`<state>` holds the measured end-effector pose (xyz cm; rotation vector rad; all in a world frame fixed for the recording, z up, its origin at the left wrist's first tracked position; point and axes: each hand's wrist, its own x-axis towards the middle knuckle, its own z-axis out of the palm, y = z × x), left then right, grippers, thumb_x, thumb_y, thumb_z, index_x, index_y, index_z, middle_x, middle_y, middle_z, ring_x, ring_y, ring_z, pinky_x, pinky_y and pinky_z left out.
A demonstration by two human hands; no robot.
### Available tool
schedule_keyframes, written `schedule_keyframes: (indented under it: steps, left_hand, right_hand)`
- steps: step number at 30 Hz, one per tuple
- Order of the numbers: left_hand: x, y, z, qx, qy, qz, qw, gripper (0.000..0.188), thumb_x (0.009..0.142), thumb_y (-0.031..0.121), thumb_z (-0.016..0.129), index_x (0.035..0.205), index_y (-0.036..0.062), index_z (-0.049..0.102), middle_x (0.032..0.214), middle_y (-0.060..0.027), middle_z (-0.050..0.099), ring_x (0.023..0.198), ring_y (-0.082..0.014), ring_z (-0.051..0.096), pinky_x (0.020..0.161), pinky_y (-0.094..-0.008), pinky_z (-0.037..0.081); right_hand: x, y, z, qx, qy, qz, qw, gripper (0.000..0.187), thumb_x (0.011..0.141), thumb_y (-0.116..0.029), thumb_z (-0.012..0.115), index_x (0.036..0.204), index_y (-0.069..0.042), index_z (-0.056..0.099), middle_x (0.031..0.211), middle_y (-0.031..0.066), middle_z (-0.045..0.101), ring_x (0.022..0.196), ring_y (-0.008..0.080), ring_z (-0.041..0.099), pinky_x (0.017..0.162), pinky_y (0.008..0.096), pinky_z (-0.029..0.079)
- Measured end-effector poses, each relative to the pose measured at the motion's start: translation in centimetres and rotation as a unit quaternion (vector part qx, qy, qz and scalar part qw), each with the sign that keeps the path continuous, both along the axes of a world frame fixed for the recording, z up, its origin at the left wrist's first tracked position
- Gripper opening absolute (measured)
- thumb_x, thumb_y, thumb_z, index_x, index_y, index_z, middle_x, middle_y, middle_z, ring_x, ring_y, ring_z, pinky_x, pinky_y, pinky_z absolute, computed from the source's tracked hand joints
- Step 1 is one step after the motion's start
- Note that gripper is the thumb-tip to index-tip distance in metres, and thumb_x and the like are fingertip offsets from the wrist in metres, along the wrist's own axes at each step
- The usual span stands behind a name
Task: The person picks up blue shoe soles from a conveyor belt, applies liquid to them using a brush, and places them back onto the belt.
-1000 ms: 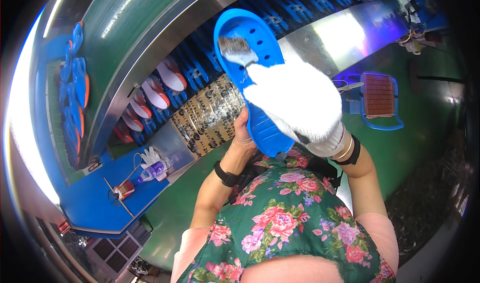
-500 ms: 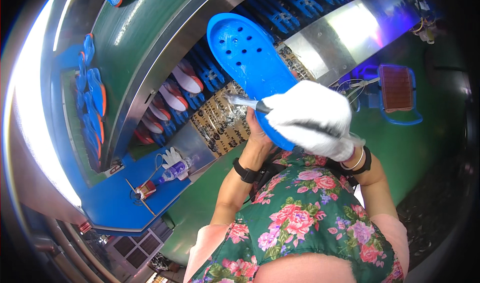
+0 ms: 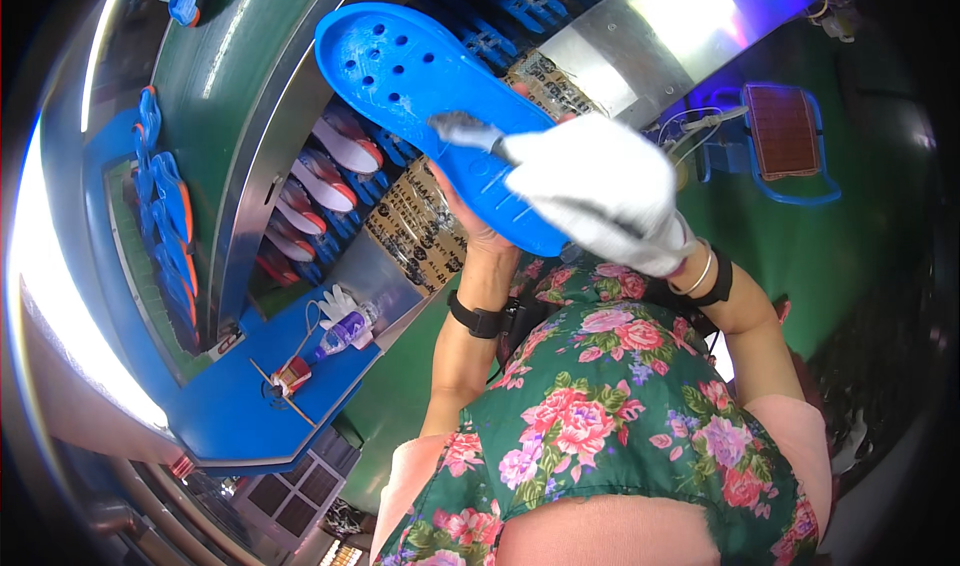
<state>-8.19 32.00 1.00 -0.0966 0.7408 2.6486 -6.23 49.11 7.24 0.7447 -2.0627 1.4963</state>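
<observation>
A blue shoe sole with several dark holes at its far end lies tilted across my bare left hand. My left hand is closed round it from beneath, with the fingertips showing at the far right edge. My right hand, in a white glove slightly smeared by motion, is closed on a brush. The brush's bristles lie over the inner face of the sole, near its middle. Wet-looking sheen shows on parts of the sole. Most of the brush handle is hidden in the glove.
Beyond the sole, a rack holds several red-and-white shoes and blue parts. A green conveyor belt carries blue-and-orange shoes. On the blue table at left are a bottle and a white glove. A brown-seated chair stands right.
The sole has moved left and turned, its holed end swinging to the left. The brush has gone from beside the sole's left edge to over its inner face.
</observation>
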Motion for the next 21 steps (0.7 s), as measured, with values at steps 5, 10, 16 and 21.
schedule_keyframes:
  steps: [5, 10, 16, 21]
  left_hand:
    - [-0.8, -0.2, -1.0, 0.235, 0.005, -0.103, 0.966, 0.107, 0.084, 0.086, 0.056, 0.162, 0.0176, 0.029, 0.158, -0.0132, 0.046, 0.133, -0.0528, 0.053, 0.105, -0.0698, 0.049]
    - [-0.6, 0.7, 0.4, 0.257, -0.076, -0.008, 0.963, 0.102, 0.085, 0.085, 0.056, 0.161, 0.0197, 0.034, 0.151, -0.0266, 0.05, 0.128, -0.0538, 0.056, 0.102, -0.0686, 0.05]
    - [-1.1, -1.0, -2.0, 0.223, 0.023, -0.081, 0.971, 0.107, 0.08, 0.089, 0.057, 0.16, 0.0204, 0.035, 0.147, -0.0335, 0.051, 0.126, -0.0497, 0.059, 0.103, -0.0658, 0.049]
    - [-1.7, -0.8, -0.7, 0.211, 0.006, -0.068, 0.975, 0.11, 0.08, 0.09, 0.056, 0.16, 0.0173, 0.033, 0.144, -0.0301, 0.054, 0.123, -0.048, 0.061, 0.098, -0.065, 0.053]
  right_hand:
    - [1.5, -0.7, -0.5, -0.092, -0.073, 0.109, 0.987, 0.024, 0.085, -0.008, 0.079, 0.108, -0.011, 0.081, 0.107, 0.0103, 0.078, 0.096, 0.0272, 0.075, 0.085, 0.0394, 0.06]
    - [1.7, -0.5, -1.6, 0.0, -0.006, 0.029, 1.0, 0.023, 0.085, -0.005, 0.077, 0.107, -0.008, 0.079, 0.108, 0.0124, 0.077, 0.091, 0.0286, 0.074, 0.082, 0.0399, 0.06]
    - [1.8, 0.2, -1.3, -0.063, -0.059, 0.144, 0.986, 0.023, 0.082, -0.007, 0.082, 0.105, -0.009, 0.079, 0.107, 0.0107, 0.078, 0.091, 0.028, 0.075, 0.08, 0.0376, 0.06]
    - [3.0, -0.5, -2.0, 0.062, 0.023, 0.069, 0.995, 0.022, 0.082, -0.009, 0.083, 0.104, -0.011, 0.08, 0.107, 0.008, 0.078, 0.091, 0.0277, 0.074, 0.081, 0.0377, 0.059]
